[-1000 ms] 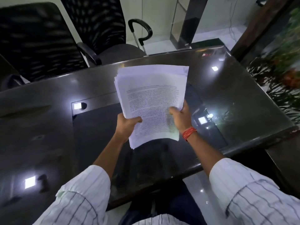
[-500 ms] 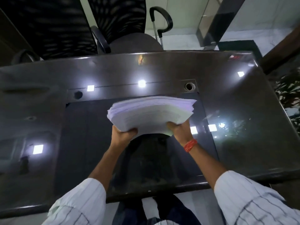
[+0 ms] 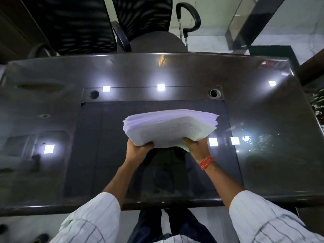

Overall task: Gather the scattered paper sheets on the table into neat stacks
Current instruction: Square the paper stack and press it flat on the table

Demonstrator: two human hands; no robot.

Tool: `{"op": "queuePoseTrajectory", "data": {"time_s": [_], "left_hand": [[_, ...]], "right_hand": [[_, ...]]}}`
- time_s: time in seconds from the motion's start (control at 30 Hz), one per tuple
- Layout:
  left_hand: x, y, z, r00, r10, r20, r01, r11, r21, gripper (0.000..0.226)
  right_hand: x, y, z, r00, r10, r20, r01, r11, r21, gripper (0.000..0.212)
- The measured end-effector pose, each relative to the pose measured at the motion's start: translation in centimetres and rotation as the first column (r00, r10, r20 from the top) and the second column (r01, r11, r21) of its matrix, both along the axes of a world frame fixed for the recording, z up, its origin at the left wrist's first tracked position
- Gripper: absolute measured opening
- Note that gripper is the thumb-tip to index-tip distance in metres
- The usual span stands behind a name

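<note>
At the far left, a square of white light [image 3: 49, 149] shone back from the dark, shiny table [image 3: 52, 181]. Behind the table stood a black chair with a mesh back [image 3: 70, 23], and a second chair [image 3: 150, 28] stood just beside it.

The person's left hand [image 3: 137, 152] was near the middle of the table. Its fingers were curled round the near left corner of a thick stack of paper [image 3: 168, 128], with the thumb on top, so it held the stack tight. A striped white sleeve [image 3: 91, 218] covered that arm up to the elbow.

The stack was over the darker panel [image 3: 108, 146] in the middle of the table, with its near edge lifted in the hands. Whether the far edge touched the table could not be told. The sheets did not line up neatly, and small print showed on the top page.

The right hand [image 3: 197, 147] gripped the near right corner of the stack, thumb on top. An orange band [image 3: 206, 162] sat on that wrist.

Farther right, a round hole [image 3: 213, 93] lay in the table top, and green leaves [image 3: 318, 102] showed at the far right edge.
</note>
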State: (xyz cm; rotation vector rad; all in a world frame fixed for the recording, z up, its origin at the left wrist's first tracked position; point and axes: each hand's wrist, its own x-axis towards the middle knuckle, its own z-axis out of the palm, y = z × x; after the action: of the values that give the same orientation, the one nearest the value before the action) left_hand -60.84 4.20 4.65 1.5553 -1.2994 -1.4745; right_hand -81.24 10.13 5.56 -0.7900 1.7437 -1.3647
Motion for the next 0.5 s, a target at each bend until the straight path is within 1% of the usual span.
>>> {"op": "queuePoseTrajectory", "data": {"time_s": [0.07,0.13,0.2,0.23,0.33,0.4,0.5], "left_hand": [[-0.3,-0.4,0.3,1.0,0.021,0.007,-0.021,1.0,0.014,0.031],[-0.4,-0.9,0.7,0.999,0.007,0.041,-0.008,0.999,0.035,0.025],[-0.4,-1.5,0.6,0.996,-0.007,0.094,-0.001,0.996,0.085,0.021],[-0.4,-1.7,0.1,0.993,-0.014,0.113,-0.001,0.991,0.132,0.018],[-0.6,-2.0,-1.5,0.99,-0.033,0.138,-0.005,0.963,0.27,0.022],[-0.8,-1.9,-2.8,0.983,-0.055,0.176,-0.001,0.953,0.302,0.022],[-1.1,-1.5,-3.9,0.974,-0.084,0.211,0.012,0.947,0.322,0.022]], "right_hand": [[0.1,-0.3,0.0,1.0,-0.018,0.021,0.018,1.0,0.013,0.05],[-0.1,-0.6,0.0,0.999,-0.028,0.046,0.026,0.999,0.027,0.037],[-0.4,-1.2,-0.2,0.998,-0.03,0.048,0.027,0.998,0.057,0.028],[-0.5,-1.5,-0.6,0.998,-0.036,0.045,0.031,0.995,0.091,0.027],[-0.5,-2.7,-2.6,0.997,-0.078,0.005,0.074,0.957,0.282,0.026],[-0.5,-3.4,-4.3,0.996,-0.091,-0.023,0.092,0.904,0.417,0.025],[-0.7,-3.5,-6.0,0.998,-0.062,-0.004,0.054,0.845,0.533,0.033]]}}
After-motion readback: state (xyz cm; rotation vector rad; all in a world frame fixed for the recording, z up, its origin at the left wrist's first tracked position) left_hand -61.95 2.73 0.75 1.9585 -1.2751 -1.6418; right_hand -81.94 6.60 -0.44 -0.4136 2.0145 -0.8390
